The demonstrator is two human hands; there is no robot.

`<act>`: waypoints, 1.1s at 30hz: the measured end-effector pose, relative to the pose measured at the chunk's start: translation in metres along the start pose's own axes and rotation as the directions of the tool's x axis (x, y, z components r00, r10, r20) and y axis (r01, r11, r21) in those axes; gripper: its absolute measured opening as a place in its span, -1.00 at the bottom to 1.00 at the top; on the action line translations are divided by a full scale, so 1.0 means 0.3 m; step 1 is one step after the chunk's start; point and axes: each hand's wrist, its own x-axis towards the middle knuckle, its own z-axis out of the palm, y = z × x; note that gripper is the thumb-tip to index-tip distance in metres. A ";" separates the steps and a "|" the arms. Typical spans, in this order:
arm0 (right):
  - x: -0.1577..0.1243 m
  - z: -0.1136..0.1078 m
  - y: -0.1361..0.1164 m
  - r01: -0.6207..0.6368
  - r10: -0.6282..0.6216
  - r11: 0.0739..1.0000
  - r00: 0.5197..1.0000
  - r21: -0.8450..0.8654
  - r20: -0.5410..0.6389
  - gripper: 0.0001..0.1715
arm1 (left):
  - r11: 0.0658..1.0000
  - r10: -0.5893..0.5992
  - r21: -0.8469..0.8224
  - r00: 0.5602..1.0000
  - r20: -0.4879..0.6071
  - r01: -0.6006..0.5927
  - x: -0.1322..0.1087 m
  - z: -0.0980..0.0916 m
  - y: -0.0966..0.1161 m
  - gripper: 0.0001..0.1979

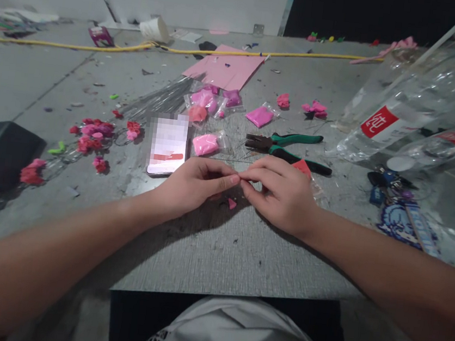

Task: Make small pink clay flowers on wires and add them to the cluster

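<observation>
My left hand [199, 182] and my right hand [280, 193] meet at their fingertips above the grey table. Both are closed in a pinch, and whatever lies between the fingers is too small or hidden to make out. A small pink scrap [232, 203] lies on the table just below the fingertips. Beyond my right hand are green-handled pliers [274, 142] and a red piece [302, 168]. A lit phone [168, 147] lies beyond my left hand, beside a bag of pink clay [206, 144].
More clay bags [260, 115], a pink sheet [229, 66] and thin wires [157, 97] lie farther back. Pink clay flowers [97, 129] and a black object [5, 155] are left. Plastic bottles [393, 123] and a keychain [406, 221] occupy the right. A yellow cable [298, 54] crosses behind.
</observation>
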 end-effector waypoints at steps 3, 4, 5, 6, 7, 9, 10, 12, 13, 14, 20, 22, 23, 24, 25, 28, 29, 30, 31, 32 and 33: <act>0.000 -0.002 -0.001 0.015 -0.015 1.000 1.000 -0.010 0.009 -0.89 | 1.000 0.002 0.012 1.000 -0.014 -0.002 -0.002 0.000 0.011 -0.78; -0.001 -0.003 0.000 0.019 -0.019 1.000 1.000 -0.008 0.013 -0.89 | 1.000 -0.003 0.012 1.000 -0.011 0.004 -0.002 -0.001 0.013 -0.78; -0.001 -0.003 0.001 0.022 -0.022 1.000 1.000 -0.004 0.019 -0.89 | 1.000 -0.007 0.015 1.000 -0.004 0.007 -0.001 -0.002 0.015 -0.78; -0.001 -0.003 0.003 0.024 -0.024 1.000 0.999 0.002 0.027 -0.90 | 1.000 -0.010 0.023 1.000 0.005 0.010 -0.001 -0.002 0.017 -0.78; -0.002 -0.003 0.004 0.029 -0.029 1.000 0.999 0.008 0.033 -0.90 | 1.000 -0.009 0.029 1.000 0.011 0.008 0.000 -0.003 0.019 -0.78; -0.002 -0.004 0.006 0.042 -0.043 0.999 0.998 0.016 0.046 -0.90 | 0.999 0.002 0.033 1.000 0.014 -0.003 -0.001 -0.002 0.024 -0.78; -0.001 -0.005 0.005 0.048 -0.049 0.999 0.997 0.020 0.055 -0.90 | 0.999 0.008 0.032 1.000 0.016 -0.008 -0.002 -0.001 0.025 -0.78; 0.002 -0.008 0.000 0.039 -0.042 0.998 0.997 0.046 0.067 -0.90 | 1.000 0.019 0.014 0.999 0.027 -0.020 -0.004 0.000 0.027 -0.78; 0.004 -0.010 -0.003 0.009 -0.013 0.998 0.998 0.068 0.057 -0.90 | 1.000 0.029 -0.007 0.999 0.033 -0.029 -0.005 0.000 0.026 -0.78; 0.006 -0.012 -0.006 -0.040 0.037 0.995 0.999 0.090 0.031 -0.88 | 0.999 0.037 -0.031 0.999 0.038 -0.036 -0.005 -0.001 0.026 -0.78; 0.010 -0.015 0.007 -0.319 0.334 0.932 0.940 0.171 -0.066 -0.75 | 0.953 0.151 0.269 0.988 -0.013 -0.142 0.009 -0.022 0.025 -0.79; 0.011 -0.010 0.014 -0.327 0.334 0.931 0.942 0.165 -0.017 -0.68 | 0.803 0.309 0.528 0.951 0.028 -0.276 0.017 -0.033 0.022 -0.83; 0.011 -0.006 0.016 -0.322 0.326 0.933 0.946 0.162 0.002 -0.66 | 0.704 0.376 0.626 0.924 0.074 -0.337 0.020 -0.038 0.019 -0.83; 0.010 -0.002 0.017 -0.316 0.317 0.935 0.948 0.161 0.018 -0.67 | 0.613 0.420 0.692 0.899 0.123 -0.381 0.023 -0.043 0.014 -0.83; 0.009 0.003 0.017 -0.314 0.314 0.935 0.949 0.163 0.027 -0.71 | 0.544 0.440 0.734 0.883 0.164 -0.407 0.025 -0.048 0.008 -0.83; 0.002 0.017 0.017 -0.364 0.362 0.915 0.931 0.173 0.044 -0.86 | 0.435 0.447 0.782 0.861 0.242 -0.446 0.029 -0.060 -0.010 -0.82; -0.001 0.021 0.017 -0.390 0.388 0.904 0.921 0.177 0.048 -0.88 | 0.410 0.442 0.792 0.858 0.262 -0.453 0.029 -0.063 -0.015 -0.82; -0.004 0.025 0.017 -0.413 0.411 0.892 0.910 0.183 0.048 -0.88 | 0.385 0.435 0.803 0.857 0.278 -0.456 0.030 -0.066 -0.019 -0.81; -0.006 0.027 0.018 -0.429 0.428 0.883 0.902 0.189 0.048 -0.86 | 0.360 0.430 0.815 0.856 0.286 -0.453 0.030 -0.068 -0.022 -0.79; -0.007 0.028 0.018 -0.437 0.437 0.878 0.898 0.196 0.048 -0.83 | 0.337 0.419 0.830 0.861 0.290 -0.444 0.029 -0.070 -0.023 -0.77; -0.007 0.028 0.018 -0.440 0.439 0.875 0.897 0.202 0.049 -0.81 | 0.315 0.403 0.846 0.868 0.291 -0.430 0.029 -0.070 -0.022 -0.75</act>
